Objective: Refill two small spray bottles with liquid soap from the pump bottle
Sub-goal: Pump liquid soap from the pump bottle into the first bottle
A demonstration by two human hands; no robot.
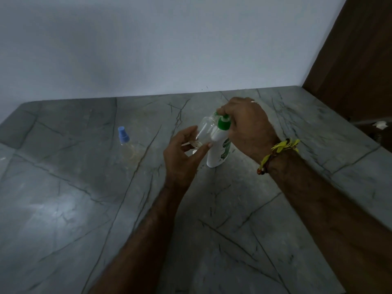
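A white pump bottle (219, 150) with a green pump head stands on the grey stone counter (84, 209). My right hand (248, 128) rests on top of the pump head, fingers curled over it. My left hand (184, 153) holds a clear small spray bottle (204, 131) without its cap, tilted with its mouth up against the pump's nozzle. A second small spray bottle (127, 145), clear with a blue cap, stands alone to the left, apart from both hands.
A pale wall runs along the back of the counter. A brown wooden panel (356, 60) rises at the right. The counter's right edge drops off near a dark object with a white patch (379, 126).
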